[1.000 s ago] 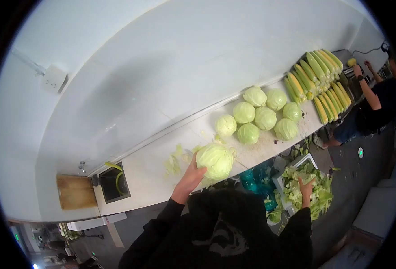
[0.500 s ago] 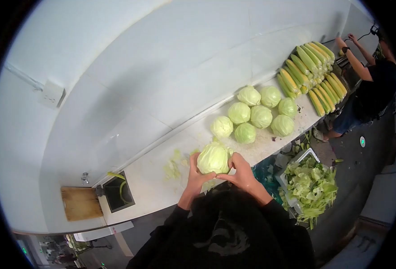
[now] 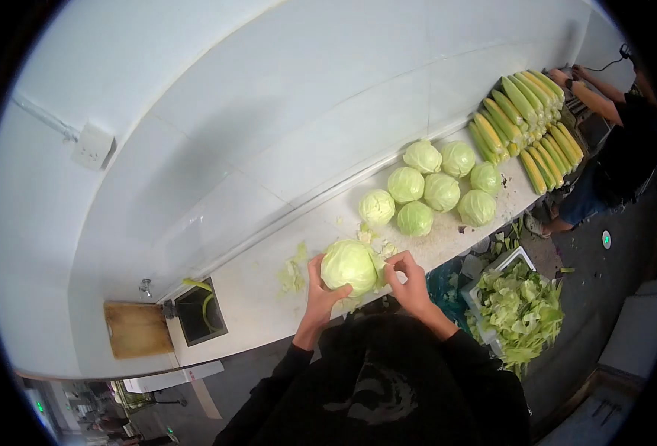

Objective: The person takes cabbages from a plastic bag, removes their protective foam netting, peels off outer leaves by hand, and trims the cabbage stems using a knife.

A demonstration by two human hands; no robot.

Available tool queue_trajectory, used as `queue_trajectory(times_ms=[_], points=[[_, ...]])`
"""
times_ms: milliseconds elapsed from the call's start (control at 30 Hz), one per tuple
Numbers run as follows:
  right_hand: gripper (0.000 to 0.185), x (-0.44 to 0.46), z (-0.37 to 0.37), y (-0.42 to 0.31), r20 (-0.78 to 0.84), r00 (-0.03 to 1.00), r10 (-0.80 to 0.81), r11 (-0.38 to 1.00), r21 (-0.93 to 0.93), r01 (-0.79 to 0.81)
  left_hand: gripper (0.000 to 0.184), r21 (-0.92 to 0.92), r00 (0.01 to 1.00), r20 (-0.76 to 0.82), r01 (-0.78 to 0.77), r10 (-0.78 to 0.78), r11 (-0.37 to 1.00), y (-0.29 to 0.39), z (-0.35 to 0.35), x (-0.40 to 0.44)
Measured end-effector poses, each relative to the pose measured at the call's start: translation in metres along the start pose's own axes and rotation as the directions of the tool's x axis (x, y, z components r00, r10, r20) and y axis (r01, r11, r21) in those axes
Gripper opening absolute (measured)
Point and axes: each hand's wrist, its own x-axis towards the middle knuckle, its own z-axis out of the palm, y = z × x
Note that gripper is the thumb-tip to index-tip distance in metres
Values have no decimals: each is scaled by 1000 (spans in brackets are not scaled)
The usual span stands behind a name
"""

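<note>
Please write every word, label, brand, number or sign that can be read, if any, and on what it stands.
No text can be read.
Round floor sign: too small.
Green light, lower left: too small and blurred.
Pale print on the black top: no readable letters.

Worn on the head, facing forward and steeply down across the worktop from beside its near edge. Close to the left hand and right hand at that edge, farther from the worktop's right end. Tilted, showing the far edge on a slant from lower left to upper right. Very wide and round, black at the corners, reaching beyond the far edge up the wall and past the near edge to the floor.
</note>
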Motion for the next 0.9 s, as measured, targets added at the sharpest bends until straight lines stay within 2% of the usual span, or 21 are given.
queue_trajectory(times_ms=[100,200,300,400,500,600,700,900], points=[[12,1,5,21,-118,985,127,942,326,-82,86,-25,1000,-2,14,-14,1000,-3,-2,1],[7,6,14,19,-261,957,124,947,319,-36,87,-87,997,38,68,-65,994,-5,-1,0],[19,12,17,-1,-342,936,83,995,81,-59,87,-192,987,104,141,-123,971,-7,2,-1],[36,16,3,-7,-102,972,-210,959,-215,185,86,-244,979,168,151,-112,958,-5,5,-1],[41,32,-13,-23,98,977,-190,949,-237,209,87,-246,973,194,175,-129,953,-5,2,-1],[34,45,-23,-24,308,950,-59,997,-32,72,92,-288,964,232,193,-127,938,-2,-2,-1],[27,49,-26,-25,327,944,-45,997,-42,62,98,-285,962,249,185,-114,940,-2,-8,-3],[17,43,-16,-29,201,939,-278,901,-284,327,101,-261,958,257,198,-129,945,6,-15,-6]])
